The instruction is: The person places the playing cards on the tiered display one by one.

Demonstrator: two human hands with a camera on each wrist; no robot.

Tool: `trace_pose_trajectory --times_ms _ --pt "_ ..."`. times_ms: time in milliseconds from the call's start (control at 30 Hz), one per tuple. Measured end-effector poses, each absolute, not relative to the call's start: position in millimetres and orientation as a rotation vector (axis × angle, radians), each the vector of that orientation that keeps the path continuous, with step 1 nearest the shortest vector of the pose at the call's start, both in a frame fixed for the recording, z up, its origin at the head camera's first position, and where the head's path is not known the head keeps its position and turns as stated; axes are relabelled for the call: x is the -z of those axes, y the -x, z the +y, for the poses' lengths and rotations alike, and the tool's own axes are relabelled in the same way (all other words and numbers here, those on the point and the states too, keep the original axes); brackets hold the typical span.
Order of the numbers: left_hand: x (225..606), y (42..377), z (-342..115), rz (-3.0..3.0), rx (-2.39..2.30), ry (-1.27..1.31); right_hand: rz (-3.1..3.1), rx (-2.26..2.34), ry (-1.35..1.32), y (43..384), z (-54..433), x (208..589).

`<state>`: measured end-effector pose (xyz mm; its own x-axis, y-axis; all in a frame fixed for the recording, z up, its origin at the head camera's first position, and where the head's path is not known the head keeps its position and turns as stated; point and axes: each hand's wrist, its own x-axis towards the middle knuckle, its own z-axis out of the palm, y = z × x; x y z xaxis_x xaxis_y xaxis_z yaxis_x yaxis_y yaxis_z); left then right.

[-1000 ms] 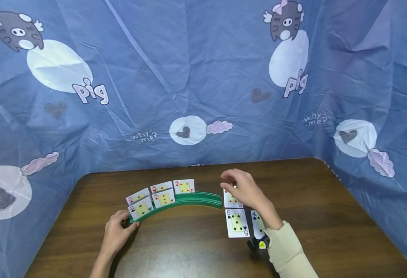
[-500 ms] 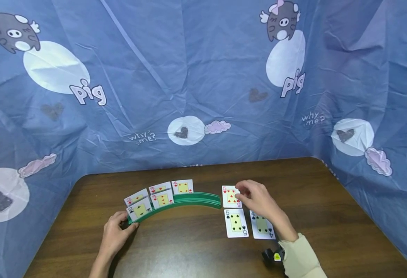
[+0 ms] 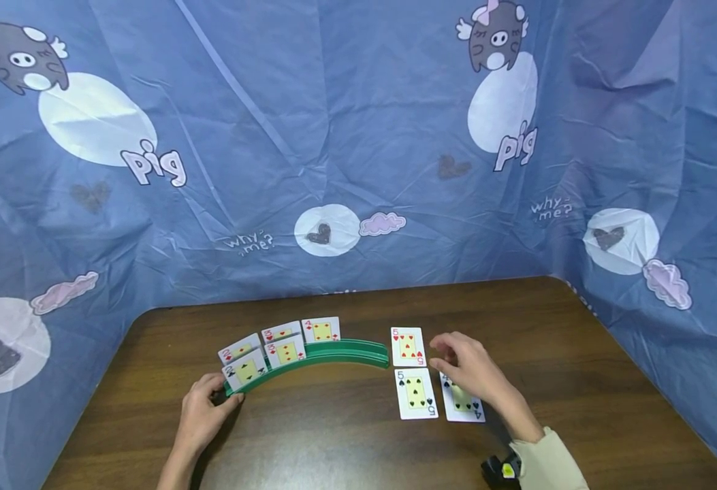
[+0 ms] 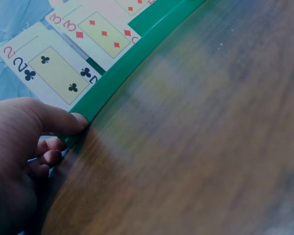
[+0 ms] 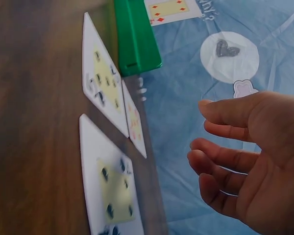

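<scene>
A curved green card holder (image 3: 348,352) has its left end pinched between the thumb and fingers of my left hand (image 3: 201,414). Standing in its slots are a two of clubs (image 3: 244,371) before a two of diamonds (image 3: 238,350), a three of diamonds (image 3: 286,352) before a three of hearts (image 3: 281,332), and a four of diamonds (image 3: 321,329). My right hand (image 3: 471,366), holding nothing, hovers with loosely bent fingers and partly covers the four of spades (image 3: 468,408). Face up to its left lie the five of hearts (image 3: 407,347) and five of spades (image 3: 416,395).
The brown wooden table (image 3: 333,435) is backed by a blue printed cloth (image 3: 358,136) on several sides. A black wrist device (image 3: 500,471) with a yellow label sits by the right sleeve (image 3: 548,463).
My right hand has moved rightward from over the five of hearts, uncovering that card. The four of diamonds stays in the holder, and my left hand keeps its grip.
</scene>
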<state>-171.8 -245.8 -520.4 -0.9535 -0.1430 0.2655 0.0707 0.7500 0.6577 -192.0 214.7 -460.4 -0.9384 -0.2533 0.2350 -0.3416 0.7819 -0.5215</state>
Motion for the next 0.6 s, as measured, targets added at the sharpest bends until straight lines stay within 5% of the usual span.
trace_pose_trajectory --times_ms 600 --pt "518.8 171.1 -246.1 -2.658 1.014 -0.057 -2.826 -0.835 -0.268 173.8 233.5 482.9"
